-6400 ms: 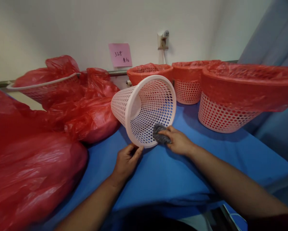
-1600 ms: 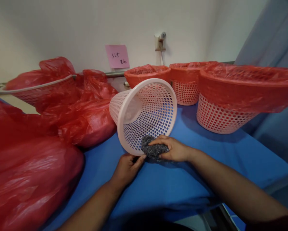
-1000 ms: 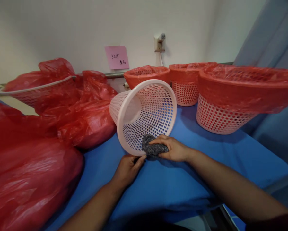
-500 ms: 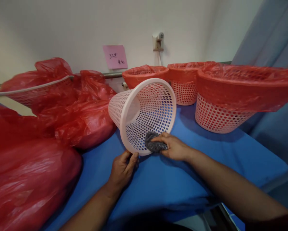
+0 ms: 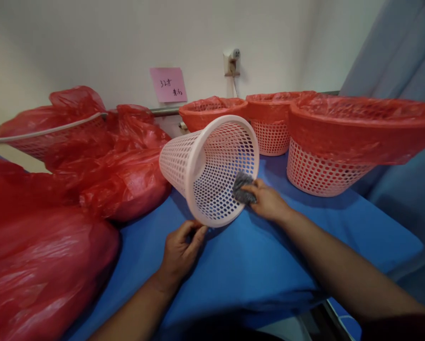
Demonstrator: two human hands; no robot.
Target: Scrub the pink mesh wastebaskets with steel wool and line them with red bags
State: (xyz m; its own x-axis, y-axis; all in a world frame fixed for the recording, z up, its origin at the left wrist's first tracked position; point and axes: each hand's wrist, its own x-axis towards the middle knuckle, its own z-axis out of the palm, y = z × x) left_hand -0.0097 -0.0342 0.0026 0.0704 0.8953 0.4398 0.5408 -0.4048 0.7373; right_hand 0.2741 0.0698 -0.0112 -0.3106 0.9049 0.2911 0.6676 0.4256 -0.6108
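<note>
A white perforated plastic basket (image 5: 178, 158) lies on its side on the blue-covered table, its round mouth turned toward me. At the lower front of its rim, my left hand (image 5: 182, 246) pinches the edge between thumb and fingers. My right hand (image 5: 269, 201) is closed on a crumpled dark grey cloth (image 5: 243, 188), which it presses against the rim at the lower right of the mouth. Part of the cloth reaches inside the basket. The fingers under the rim and behind the cloth are partly hidden.
Baskets lined with red plastic bags, one at back centre (image 5: 212, 108), another beside it (image 5: 271, 135) and a large one (image 5: 322, 175), stand behind and right. Filled red bags (image 5: 49, 265) crowd the left. A pink note (image 5: 167, 84) and a socket (image 5: 231, 64) are on the wall.
My right hand has moved the cloth up and to the right along the rim. The basket has turned slightly, while my left hand stays at its lower edge.
</note>
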